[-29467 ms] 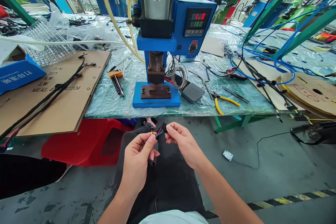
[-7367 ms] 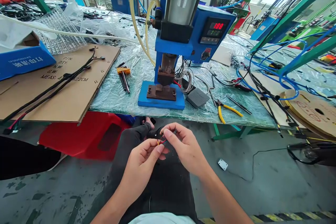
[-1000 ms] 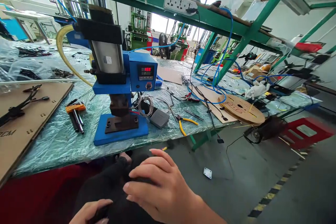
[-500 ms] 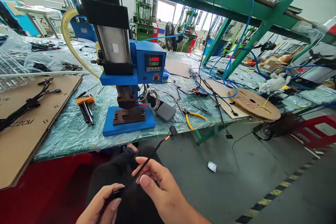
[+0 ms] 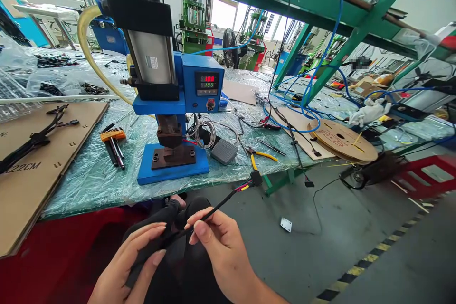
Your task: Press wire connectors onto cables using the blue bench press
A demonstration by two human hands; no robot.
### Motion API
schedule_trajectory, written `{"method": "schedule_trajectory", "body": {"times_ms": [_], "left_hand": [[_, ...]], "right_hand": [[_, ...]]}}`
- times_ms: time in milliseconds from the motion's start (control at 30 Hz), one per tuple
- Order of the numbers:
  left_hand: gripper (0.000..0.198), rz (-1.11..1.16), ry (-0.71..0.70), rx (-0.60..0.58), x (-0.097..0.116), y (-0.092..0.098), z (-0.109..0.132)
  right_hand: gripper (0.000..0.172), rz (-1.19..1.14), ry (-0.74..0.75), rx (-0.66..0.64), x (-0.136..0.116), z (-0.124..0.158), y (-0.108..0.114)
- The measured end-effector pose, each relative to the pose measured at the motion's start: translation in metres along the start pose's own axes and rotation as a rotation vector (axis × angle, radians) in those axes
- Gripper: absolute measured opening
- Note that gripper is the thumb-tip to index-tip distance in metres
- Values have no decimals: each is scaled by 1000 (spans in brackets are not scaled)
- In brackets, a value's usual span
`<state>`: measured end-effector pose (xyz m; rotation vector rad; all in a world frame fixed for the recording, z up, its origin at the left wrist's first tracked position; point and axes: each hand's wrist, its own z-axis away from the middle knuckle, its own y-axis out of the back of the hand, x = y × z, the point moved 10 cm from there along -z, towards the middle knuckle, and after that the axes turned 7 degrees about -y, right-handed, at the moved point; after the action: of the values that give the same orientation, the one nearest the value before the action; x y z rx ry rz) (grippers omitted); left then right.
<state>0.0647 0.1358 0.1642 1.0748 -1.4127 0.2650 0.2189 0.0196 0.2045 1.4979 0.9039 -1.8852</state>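
Observation:
A black wire harness (image 5: 218, 207) runs slantwise over my lap, above the dark trousers. My right hand (image 5: 224, 251) pinches it between thumb and fingers near its middle. Beyond that hand, the sleeve gives way to red, yellow and dark wires that enter a black connector (image 5: 255, 178), which is up in the air by the bench edge. My left hand (image 5: 133, 261) curls around the near part of the harness; its end there is dark and hidden among the fingers. Closest on the bench stands a blue heated press (image 5: 173, 179) with a lit display (image 5: 206, 83).
On the film-covered bench lie yellow-handled pliers (image 5: 265, 156), a grey foot pedal (image 5: 224, 151), an orange-and-black tool (image 5: 113, 137) and a cardboard reel (image 5: 342, 140). Cardboard (image 5: 35, 190) with another harness (image 5: 39, 140) is at left. A green frame (image 5: 320, 9) crosses above.
The harness and its far connector have shifted right and slightly down. My right hand has closed on the sleeve, and the connector that showed in my left hand is now hidden.

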Motion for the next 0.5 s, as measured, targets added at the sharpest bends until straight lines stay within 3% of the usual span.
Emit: {"method": "schedule_trajectory", "body": {"times_ms": [133,333,500], "left_hand": [[36,-54,-90,84,40,3,-14],[34,-16,-472,69,125,-19,-34],[33,124,-612,54,174,-26,-45]], "right_hand": [[21,145,56,59,-5,-2,6],[19,254,200,47,-14,3,-6],[17,577,354,97,-32,10,-10]]}}
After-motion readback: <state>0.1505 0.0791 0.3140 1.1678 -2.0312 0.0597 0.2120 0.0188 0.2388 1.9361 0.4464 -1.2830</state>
